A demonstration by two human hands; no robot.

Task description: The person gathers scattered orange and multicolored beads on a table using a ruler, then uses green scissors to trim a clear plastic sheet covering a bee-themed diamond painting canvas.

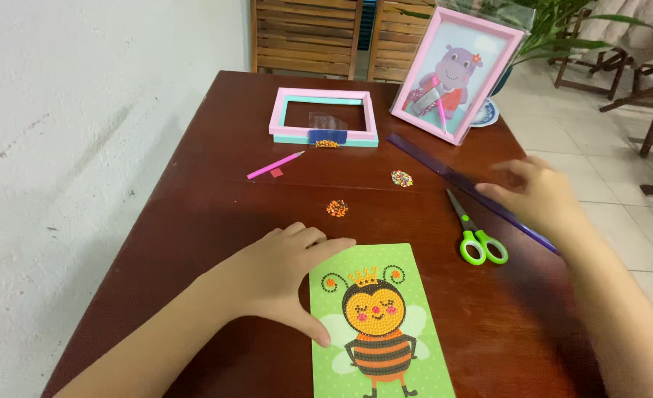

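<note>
A green card with a beaded bee picture (382, 324) lies near the table's front edge. My left hand (282, 276) rests flat on its upper left corner, fingers spread, holding nothing. My right hand (536, 195) is blurred and sits on or just over a long purple ruler (444, 173) that runs diagonally across the right side of the table. I cannot tell whether it grips the ruler. Green-handled scissors (477, 232) lie shut just left of that hand.
A pink-and-teal empty frame (325, 116) lies at the back, with a pink pen (275, 165) before it. Two small bead piles (337, 208) (402, 178) sit mid-table. A boxed pink hippo picture (455, 74) leans at the back right. The dark wooden table (216, 221) stands beside a white wall.
</note>
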